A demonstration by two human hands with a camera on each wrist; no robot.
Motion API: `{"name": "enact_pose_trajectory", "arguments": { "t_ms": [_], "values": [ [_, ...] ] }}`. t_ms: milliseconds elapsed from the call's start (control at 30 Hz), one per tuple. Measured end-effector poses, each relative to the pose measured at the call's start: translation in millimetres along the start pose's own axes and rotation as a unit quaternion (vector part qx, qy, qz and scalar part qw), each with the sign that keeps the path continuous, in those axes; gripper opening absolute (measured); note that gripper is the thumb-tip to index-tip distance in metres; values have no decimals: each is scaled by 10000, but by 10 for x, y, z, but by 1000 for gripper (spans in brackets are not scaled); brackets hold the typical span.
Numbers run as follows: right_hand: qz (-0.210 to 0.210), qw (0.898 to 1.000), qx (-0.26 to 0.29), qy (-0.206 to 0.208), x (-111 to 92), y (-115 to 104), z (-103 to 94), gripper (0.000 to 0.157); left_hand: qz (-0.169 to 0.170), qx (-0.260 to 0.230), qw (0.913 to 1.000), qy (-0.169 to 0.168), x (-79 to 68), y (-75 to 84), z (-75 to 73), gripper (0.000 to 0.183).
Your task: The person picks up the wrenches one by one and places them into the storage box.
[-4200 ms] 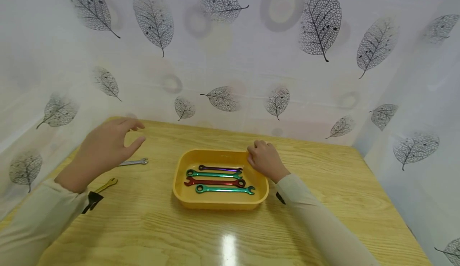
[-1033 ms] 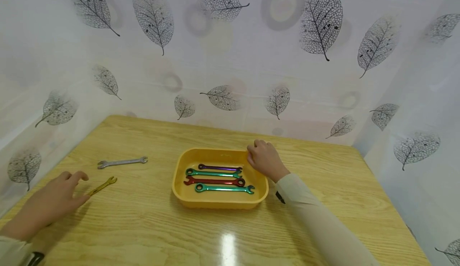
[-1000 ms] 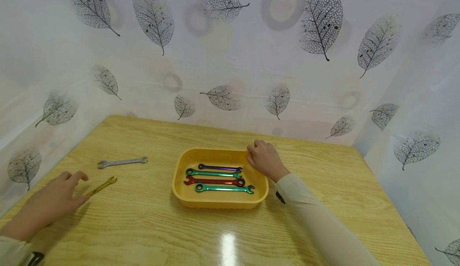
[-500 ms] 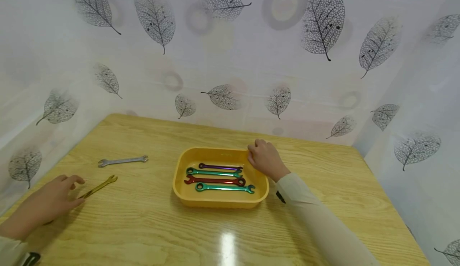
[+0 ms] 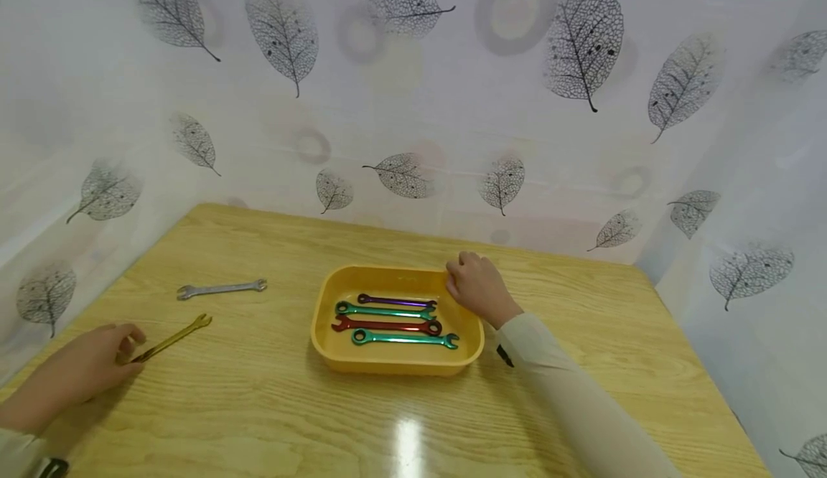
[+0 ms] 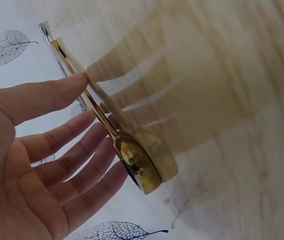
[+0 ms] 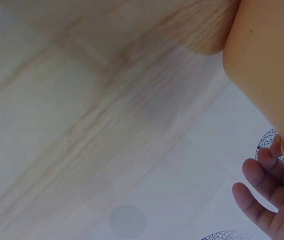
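A gold wrench [image 5: 177, 334] lies on the wooden table [image 5: 258, 406] at the left. My left hand [image 5: 125, 349] pinches its near end between thumb and fingertips. In the left wrist view the gold wrench [image 6: 107, 130] runs across the fingers [image 6: 67, 150] of my left hand [image 6: 84, 102], with the thumb touching its shaft. My right hand [image 5: 461, 277] grips the far right corner of a yellow tray [image 5: 394, 370]. The right wrist view shows that hand [image 7: 266, 195] under the tray's wall [image 7: 266, 65]. In the tray lie a purple wrench [image 5: 395, 301], a red wrench [image 5: 386, 326] and two green ones.
A silver wrench [image 5: 221, 288] lies on the table behind the gold one. Leaf-printed white curtains [image 5: 413, 105] close off the back and both sides of the table. Bare wood runs along the front edge.
My left hand came down from above the silver wrench to the table, then closed its fingers on the gold wrench's near end. The right hand and tray have stayed still.
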State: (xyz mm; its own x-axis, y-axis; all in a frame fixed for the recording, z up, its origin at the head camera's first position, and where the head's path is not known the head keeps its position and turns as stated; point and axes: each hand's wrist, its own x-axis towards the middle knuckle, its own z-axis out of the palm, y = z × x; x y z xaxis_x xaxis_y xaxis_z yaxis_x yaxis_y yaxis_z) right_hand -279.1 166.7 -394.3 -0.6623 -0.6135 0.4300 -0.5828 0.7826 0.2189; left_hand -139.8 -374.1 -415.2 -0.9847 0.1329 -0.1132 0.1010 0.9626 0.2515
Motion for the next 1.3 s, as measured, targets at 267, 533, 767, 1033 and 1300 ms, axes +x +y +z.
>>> {"name": "enact_pose_trajectory", "arguments": {
  "t_ms": [267, 533, 767, 1033, 1300],
  "values": [
    [-3, 9999, 61, 128, -19, -3, 31, 14, -65, 44, 10000, -6, -19, -5, -43, 34],
    [-45, 9998, 62, 190, -21, -12, 44, 15, -321, 312, 9990, 57, -73, 26, -66, 26],
    [-83, 9997, 86, 226, -10, -5, 50, 15, -276, 225, 9993, 67, -98, 77, -88, 20],
    [-131, 9996, 99, 244, -1, -1, 39, 15, -169, 131, 9998, -11, -33, 52, -95, 8],
    [-110, 9996, 113, 234, 6, 9, 24, 16, 46, 220, 9997, 11, 14, 84, -132, 7]
  ]
}}
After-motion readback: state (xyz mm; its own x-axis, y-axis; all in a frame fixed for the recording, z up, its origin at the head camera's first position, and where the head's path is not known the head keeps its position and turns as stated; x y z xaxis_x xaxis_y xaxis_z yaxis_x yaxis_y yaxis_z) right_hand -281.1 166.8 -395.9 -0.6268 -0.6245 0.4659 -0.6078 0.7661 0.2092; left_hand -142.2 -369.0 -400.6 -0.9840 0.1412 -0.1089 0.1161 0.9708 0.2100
